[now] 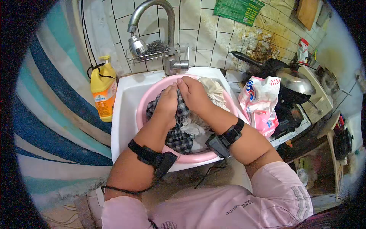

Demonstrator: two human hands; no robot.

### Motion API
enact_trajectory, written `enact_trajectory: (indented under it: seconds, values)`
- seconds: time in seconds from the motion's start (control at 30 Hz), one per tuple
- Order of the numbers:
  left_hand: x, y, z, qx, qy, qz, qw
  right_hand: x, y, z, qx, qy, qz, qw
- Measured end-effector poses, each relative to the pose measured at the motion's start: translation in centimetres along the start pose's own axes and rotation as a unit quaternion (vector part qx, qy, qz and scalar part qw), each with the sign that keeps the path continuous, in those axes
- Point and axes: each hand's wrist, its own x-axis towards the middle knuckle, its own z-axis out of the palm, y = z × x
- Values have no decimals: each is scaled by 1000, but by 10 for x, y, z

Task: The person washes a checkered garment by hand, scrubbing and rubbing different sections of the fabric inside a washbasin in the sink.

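Note:
A pink basin [142, 107] sits in the white sink with laundry in it. Among the laundry are a dark checked garment [180, 142] and a cream-white cloth [213, 91]. My left hand [167, 105] and my right hand [193, 93] come together over the far part of the basin, fingertips close to each other. Their fingers are closed, with the checked garment running up between the palms. The undersides of both hands are hidden, so the exact grip does not show. A smaller pale piece of cloth [193, 126] lies below my hands.
The faucet [171, 34] rises behind the sink [124, 126]. A yellow pump bottle [103, 89] stands left, by the striped curtain. On the right are a white and pink detergent bag [261, 101] and a lidded wok [295, 84]. Black bands with cables circle both forearms.

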Motion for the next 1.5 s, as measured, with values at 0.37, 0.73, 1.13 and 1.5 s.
enact_trajectory:
  seconds: [0.37, 0.73, 1.13, 1.5]
  values:
    - [-17, 13, 6, 70, 36, -11, 997, 0, 25, 9, -1, -18, -79, 997]
    - [-15, 9, 4, 82, 21, -35, 996, -2, 14, 3, -23, -54, -51, 997]
    - [12, -7, -8, 67, 46, -16, 997, 2, 18, 3, -14, -38, -37, 999]
    - [26, -4, -29, -126, 5, 122, 985, 3, -9, -15, 232, -144, 304, 913]
